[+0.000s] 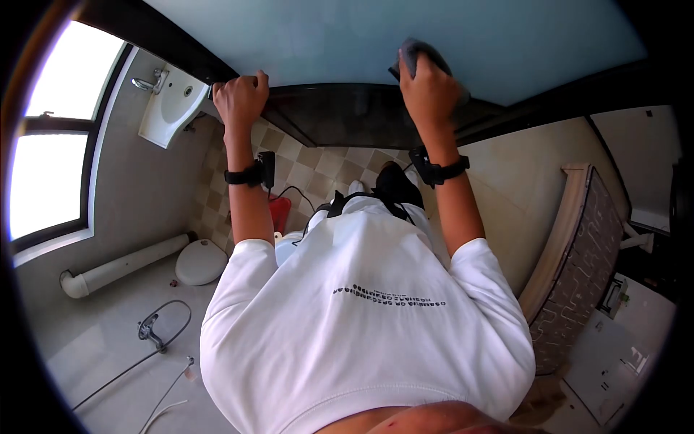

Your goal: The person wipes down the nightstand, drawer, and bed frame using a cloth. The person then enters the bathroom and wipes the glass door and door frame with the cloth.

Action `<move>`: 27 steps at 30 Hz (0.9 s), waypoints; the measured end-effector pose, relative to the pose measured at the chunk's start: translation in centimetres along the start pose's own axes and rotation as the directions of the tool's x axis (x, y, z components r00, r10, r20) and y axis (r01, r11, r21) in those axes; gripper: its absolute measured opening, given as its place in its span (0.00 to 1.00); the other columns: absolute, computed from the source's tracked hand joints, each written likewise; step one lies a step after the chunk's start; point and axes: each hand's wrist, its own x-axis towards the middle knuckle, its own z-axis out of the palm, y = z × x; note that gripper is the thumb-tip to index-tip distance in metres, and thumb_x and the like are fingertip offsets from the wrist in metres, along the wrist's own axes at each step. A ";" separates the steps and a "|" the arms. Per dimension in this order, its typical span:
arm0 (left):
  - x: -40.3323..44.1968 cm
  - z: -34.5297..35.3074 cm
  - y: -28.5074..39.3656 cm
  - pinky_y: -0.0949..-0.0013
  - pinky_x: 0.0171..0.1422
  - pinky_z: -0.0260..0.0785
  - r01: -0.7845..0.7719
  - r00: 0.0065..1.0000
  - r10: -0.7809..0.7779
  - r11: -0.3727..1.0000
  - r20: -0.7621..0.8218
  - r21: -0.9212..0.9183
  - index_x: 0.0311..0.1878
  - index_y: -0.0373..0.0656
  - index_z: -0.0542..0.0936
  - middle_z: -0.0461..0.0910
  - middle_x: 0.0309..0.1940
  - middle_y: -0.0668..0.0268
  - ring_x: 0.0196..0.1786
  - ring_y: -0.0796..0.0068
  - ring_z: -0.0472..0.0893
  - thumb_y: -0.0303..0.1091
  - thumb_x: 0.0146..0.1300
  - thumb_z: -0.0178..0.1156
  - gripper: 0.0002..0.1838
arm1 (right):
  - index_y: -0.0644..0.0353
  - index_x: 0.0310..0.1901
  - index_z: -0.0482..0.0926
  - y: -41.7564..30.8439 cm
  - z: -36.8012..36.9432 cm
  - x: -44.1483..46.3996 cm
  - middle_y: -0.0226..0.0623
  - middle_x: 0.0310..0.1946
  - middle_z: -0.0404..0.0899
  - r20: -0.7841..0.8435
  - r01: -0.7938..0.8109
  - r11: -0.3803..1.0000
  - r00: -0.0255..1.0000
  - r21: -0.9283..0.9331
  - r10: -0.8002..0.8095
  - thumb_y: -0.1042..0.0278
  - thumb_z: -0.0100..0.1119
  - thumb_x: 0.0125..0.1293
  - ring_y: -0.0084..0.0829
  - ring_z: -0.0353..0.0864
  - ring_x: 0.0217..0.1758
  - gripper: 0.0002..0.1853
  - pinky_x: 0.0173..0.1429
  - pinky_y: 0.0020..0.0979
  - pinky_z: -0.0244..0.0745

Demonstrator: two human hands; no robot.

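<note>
In front of me is a door with a bluish frosted glass panel in a black frame. My right hand holds a dark grey cloth against the lower part of the glass; the cloth is bunched under the fingers and slightly blurred. With fingers curled, my left hand grips the dark frame near the door's left edge. What lies under its fingertips is hidden. Each wrist wears a black strap with a small device.
To the left are a white washbasin with a tap, a window, a white pipe and a shower fitting. A red object is by my legs. At right stands a bed-like piece with a patterned side.
</note>
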 end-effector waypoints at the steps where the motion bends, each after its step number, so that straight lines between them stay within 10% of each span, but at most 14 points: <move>1: 0.0 -0.1 0.0 0.61 0.50 0.67 0.004 1.000 -0.004 1.000 -0.002 -0.003 0.16 0.39 0.82 0.76 0.12 0.55 0.20 0.54 0.77 0.46 0.63 0.53 0.25 | 0.56 0.29 0.78 0.0 0.7 -1.0 0.40 0.21 0.81 0.060 0.008 1.000 0.998 -0.025 -0.007 0.60 0.66 0.60 0.44 0.82 0.22 0.10 0.26 0.39 0.77; 11: 0.0 -0.9 0.1 0.58 0.55 0.66 0.041 0.992 -0.040 0.999 0.121 -0.005 0.22 0.40 0.84 0.78 0.16 0.53 0.27 0.51 0.79 0.50 0.65 0.51 0.26 | 0.55 0.22 0.77 0.0 0.5 0.4 0.40 0.13 0.75 -0.115 0.001 0.999 0.993 -0.040 -0.005 0.53 0.64 0.64 0.43 0.78 0.15 0.18 0.19 0.37 0.71; 22: 1.1 0.6 -0.4 0.60 0.50 0.67 -0.029 0.999 0.030 0.999 0.018 -0.026 0.18 0.40 0.83 0.78 0.14 0.55 0.21 0.53 0.77 0.47 0.64 0.53 0.25 | 0.58 0.25 0.79 1.1 4.9 -3.4 0.42 0.15 0.77 0.106 -0.024 0.998 0.994 0.059 0.018 0.54 0.62 0.67 0.45 0.79 0.17 0.18 0.22 0.39 0.73; 27: 0.2 -0.1 -0.3 0.58 0.50 0.68 -0.009 0.999 0.009 1.000 0.035 0.003 0.19 0.41 0.84 0.79 0.15 0.55 0.21 0.53 0.78 0.48 0.64 0.52 0.25 | 0.61 0.35 0.81 -0.9 -1.0 4.8 0.44 0.26 0.82 -0.373 0.213 0.898 0.926 0.386 -0.060 0.66 0.65 0.65 0.47 0.83 0.27 0.08 0.31 0.36 0.76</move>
